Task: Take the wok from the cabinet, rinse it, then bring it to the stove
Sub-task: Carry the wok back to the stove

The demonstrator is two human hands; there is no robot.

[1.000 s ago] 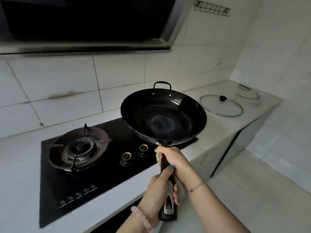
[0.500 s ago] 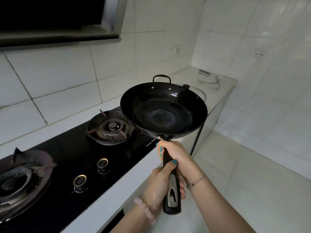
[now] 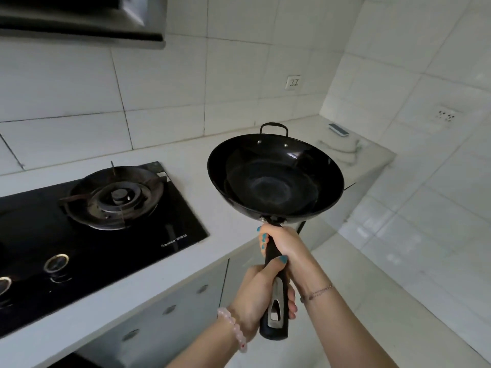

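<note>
Black steel is held up in the air: the wok [image 3: 273,181] is carried bowl-up, slightly tipped toward the camera, to the right of the stove [image 3: 111,251] and clear of the counter [image 3: 212,158]. Nothing is seen inside it. A small loop grip is seen on its far rim. The long handle [image 3: 273,314] is gripped by both hands. The right hand [image 3: 285,244] is wrapped round the handle just below the bowl, fingers curled tight, thumb laid across. The left hand [image 3: 253,296] is closed round the handle lower down, touching the right. A bead bracelet [image 3: 235,329] is worn on the left wrist, a thin chain on the right.

On the stove, a bare burner [image 3: 117,196] is seen, well left of the wok, with two knobs [image 3: 56,262] set near the front. A hood [image 3: 79,25] is mounted above. At the counter's far end a small grey block [image 3: 338,129] is laid flat, and a socket [image 3: 293,82] is fixed to the tiled wall.
</note>
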